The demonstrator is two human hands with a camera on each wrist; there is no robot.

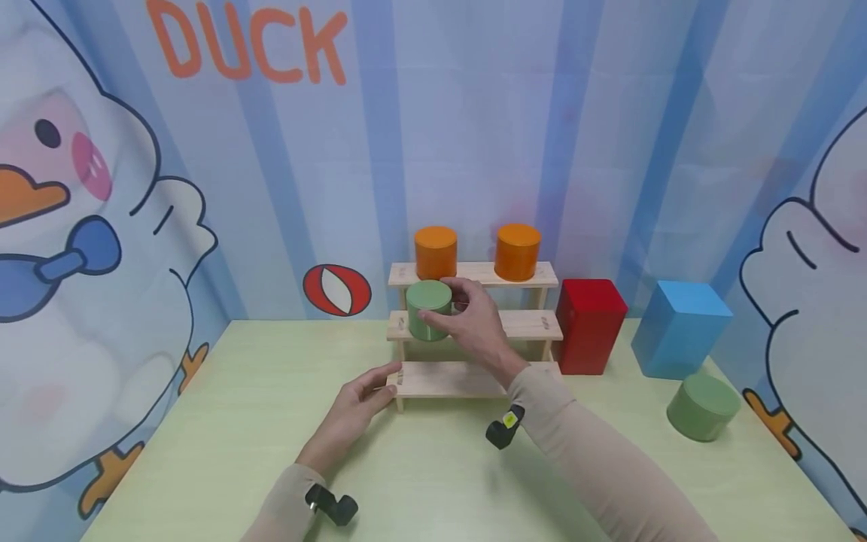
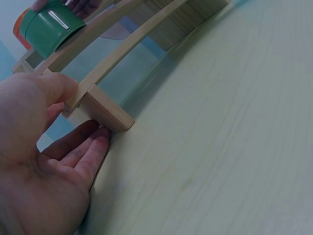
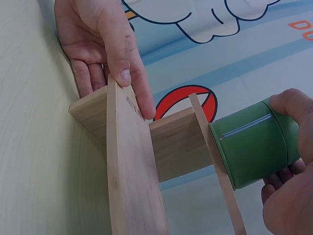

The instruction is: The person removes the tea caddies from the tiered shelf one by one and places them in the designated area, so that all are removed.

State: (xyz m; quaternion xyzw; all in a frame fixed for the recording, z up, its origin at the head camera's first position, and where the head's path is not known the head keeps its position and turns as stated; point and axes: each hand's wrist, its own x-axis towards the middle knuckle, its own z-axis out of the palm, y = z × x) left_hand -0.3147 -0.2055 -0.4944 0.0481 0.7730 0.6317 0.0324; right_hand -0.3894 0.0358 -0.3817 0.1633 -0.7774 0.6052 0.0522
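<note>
Table (image 1: 203,452), pale: wooden shelf (image 1: 447,379), three-tier; red box (image 1: 591,331); blue box (image 1: 677,339); green cylinder (image 1: 701,410), right. Top tier (image 1: 476,272): two orange cylinders (image 1: 436,256). Middle tier (image 1: 531,324), at left: second green cylinder (image 1: 428,295), contact unclear.

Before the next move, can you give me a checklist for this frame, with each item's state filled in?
1. Right hand gripping a green cylinder: ok, thumb and fingers on opposite sides.
2. Left hand holding the wooden three-tier stand: ok, at the bottom tier's left end.
3. Gripped cylinder resting fully on the middle tier: cannot tell; its base overlaps the front edge in the head view.
4. Two orange cylinders upright on the top tier: ok.
5. Second green cylinder on the stand: not ok; it sits on the table, in front of the blue box.
</note>
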